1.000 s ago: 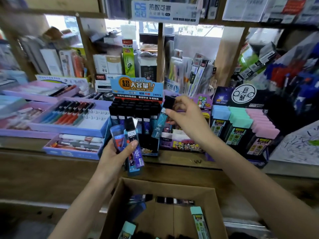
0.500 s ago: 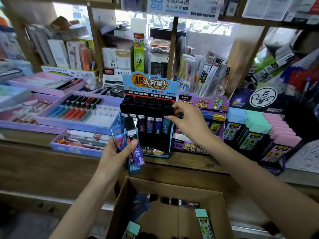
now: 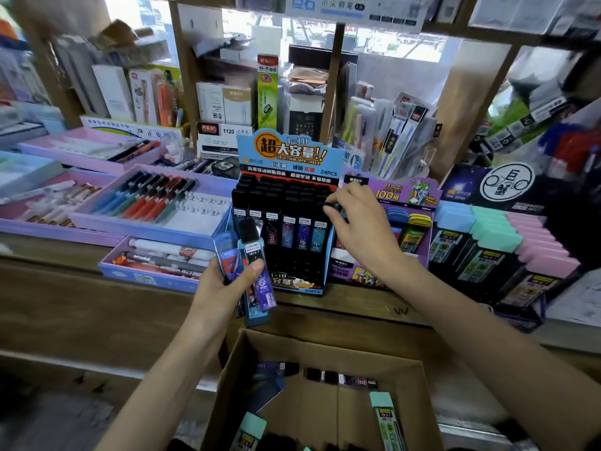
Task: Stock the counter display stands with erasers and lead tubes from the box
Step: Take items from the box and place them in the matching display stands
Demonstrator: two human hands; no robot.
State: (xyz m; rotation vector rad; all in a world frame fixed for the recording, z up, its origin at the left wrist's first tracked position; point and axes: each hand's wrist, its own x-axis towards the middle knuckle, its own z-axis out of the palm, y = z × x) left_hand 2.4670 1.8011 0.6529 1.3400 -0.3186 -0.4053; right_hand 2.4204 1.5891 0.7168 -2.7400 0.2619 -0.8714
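Note:
A blue lead tube display stand stands on the counter, its slots filled with black-capped tubes. My right hand is at the stand's right edge and pinches the black cap of a teal lead tube sitting in the rightmost column. Just in front of the stand's left side, my left hand grips several lead tubes upright. Below, the open cardboard box holds loose lead tubes and mint erasers. An eraser stand with blue, mint and pink erasers is at the right.
A purple lead stand sits between the two stands. Lilac pen trays fill the counter's left side, with a small marker tray in front. Packed shelves and wooden uprights rise behind. The wooden counter edge runs below.
My right hand carried a teal lead tube from above down into the stand's right column. The left hand kept its bundle still. The camera moved closer.

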